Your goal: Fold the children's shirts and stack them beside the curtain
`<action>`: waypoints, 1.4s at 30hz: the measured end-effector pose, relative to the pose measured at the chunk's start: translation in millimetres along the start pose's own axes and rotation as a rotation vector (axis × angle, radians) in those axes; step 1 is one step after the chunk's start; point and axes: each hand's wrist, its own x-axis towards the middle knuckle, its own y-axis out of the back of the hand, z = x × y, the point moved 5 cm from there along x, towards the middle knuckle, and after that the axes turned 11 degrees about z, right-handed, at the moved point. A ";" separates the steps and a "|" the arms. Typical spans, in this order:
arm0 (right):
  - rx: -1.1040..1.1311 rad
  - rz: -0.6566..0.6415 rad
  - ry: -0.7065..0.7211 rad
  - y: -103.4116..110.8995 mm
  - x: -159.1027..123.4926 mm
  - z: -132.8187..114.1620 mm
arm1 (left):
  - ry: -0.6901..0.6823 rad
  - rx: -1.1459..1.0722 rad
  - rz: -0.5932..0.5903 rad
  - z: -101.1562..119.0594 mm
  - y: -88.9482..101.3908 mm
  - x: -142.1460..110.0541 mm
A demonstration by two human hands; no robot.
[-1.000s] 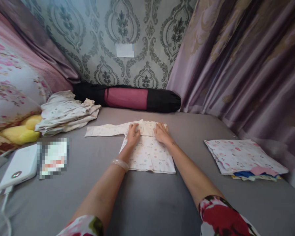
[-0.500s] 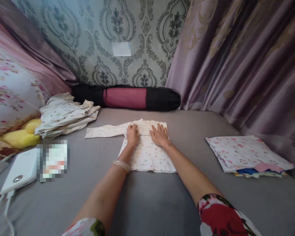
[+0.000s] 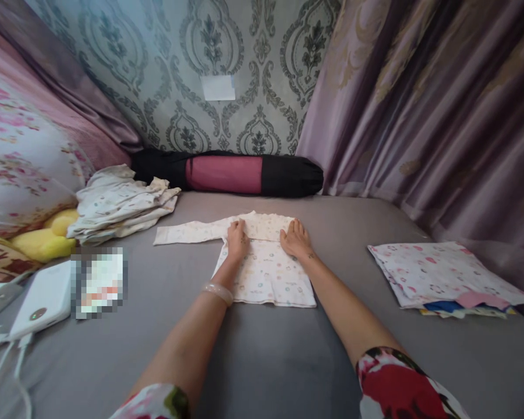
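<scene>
A small white long-sleeved shirt (image 3: 273, 273) with a pale print lies flat on the grey bed sheet. One sleeve stretches out to the left; the other is folded across the chest. My left hand (image 3: 238, 238) rests at the left shoulder, its fingers curled down on the cloth; the fingertips are partly hidden. On the right, my right hand (image 3: 296, 238) lies flat over the folded sleeve near the shirt's right edge, fingers extended.
At the right lies a stack of folded clothes (image 3: 445, 273). Rumpled pale clothes (image 3: 122, 203), a yellow plush item (image 3: 48, 238) and a white power bank (image 3: 46, 299) with cables are at the left. A black and pink roll bag (image 3: 225, 174) lies along the wall.
My right hand spread its fingers and moved inward across the folded sleeve, then slid back out to the shirt's right edge. My left hand stays at the left shoulder. The view shifts slightly.
</scene>
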 end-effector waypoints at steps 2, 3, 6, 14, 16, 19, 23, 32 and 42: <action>-0.010 -0.019 -0.021 -0.4 1.5 0.2 | 0.004 0.000 0.007 1.0 0.8 0.0; -0.019 -0.029 -0.035 -0.3 2.4 0.1 | 0.003 0.003 0.012 2.5 1.7 -0.1; -0.073 -0.027 -0.062 2.4 6.4 -2.3 | -0.010 0.043 0.040 10.4 7.4 -1.1; -0.004 0.032 0.112 -1.8 20.2 -12.0 | -0.084 0.193 -0.048 32.0 14.7 -7.7; 0.017 0.011 0.088 -5.9 22.0 -8.0 | -0.100 0.216 -0.097 32.7 11.3 -8.4; 0.034 0.010 0.089 -7.6 22.8 -5.9 | -0.097 0.250 -0.124 31.5 7.2 -8.3; 0.041 -0.020 0.083 -7.7 23.3 -6.0 | -0.089 0.266 -0.141 30.5 3.6 -8.1; 0.001 -0.021 0.052 1.6 26.3 -21.7 | -0.102 0.320 -0.202 30.2 -3.1 -9.6; 0.065 -0.009 0.060 -6.8 26.5 -52.9 | -0.059 0.346 -0.245 28.5 -7.7 -9.9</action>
